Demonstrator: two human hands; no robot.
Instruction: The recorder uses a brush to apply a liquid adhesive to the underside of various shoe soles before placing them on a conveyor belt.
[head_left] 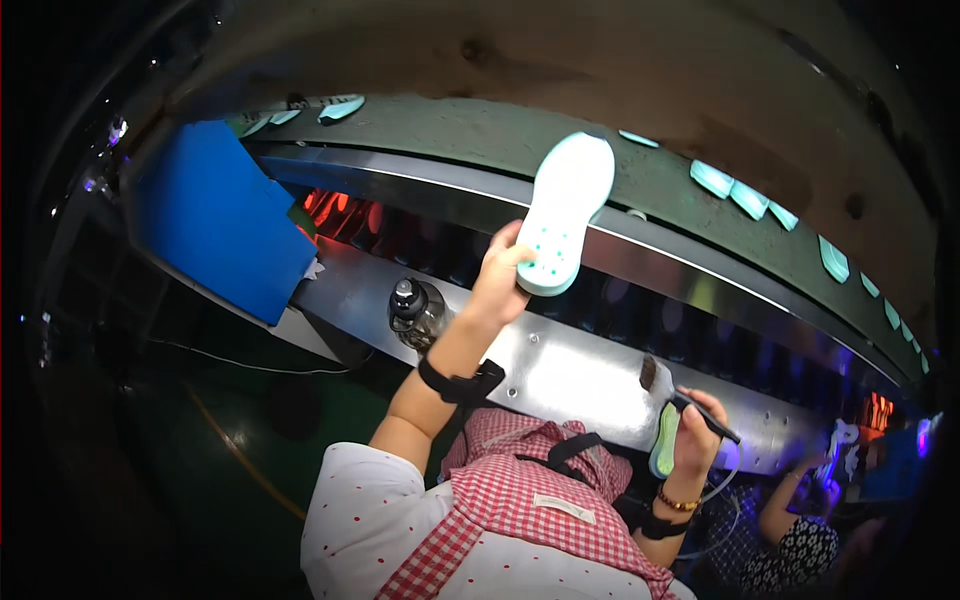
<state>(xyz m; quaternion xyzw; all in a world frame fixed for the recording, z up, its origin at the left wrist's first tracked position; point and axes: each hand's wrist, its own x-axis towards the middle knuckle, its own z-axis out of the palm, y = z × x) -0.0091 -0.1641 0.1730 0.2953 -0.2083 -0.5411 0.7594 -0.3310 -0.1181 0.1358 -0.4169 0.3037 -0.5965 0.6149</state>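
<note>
- Left hand [497, 280]: raised on an outstretched arm, fingers clenched on the heel end of a pale shoe sole [562, 212]; the thumb lies on the sole's dotted face.
- Shoe sole: white with a mint-green rim and small green dots at the heel; held toe-up, just above the metal conveyor rail [560, 375] and overlapping the grey belt beyond it.
- Right hand [693, 432]: below the rail's right part, grasping a dark-handled brush [690, 400] together with a second, light-green sole [664, 442]; the brush head rests against the rail.
- Both wrists carry black straps; the right wrist also shows a beaded bracelet [678, 502].
- Rail surroundings: a dark lidded water bottle [414, 310] stands at the rail's left part, just beside the left forearm; a blue board [222, 215] leans farther left of it.
- Grey belt [480, 140]: runs behind the rail and bears a row of further mint soles [740, 192], well apart from the held one.
- A second person [800, 540], in a patterned sleeve, works at the rail's far right end.
</note>
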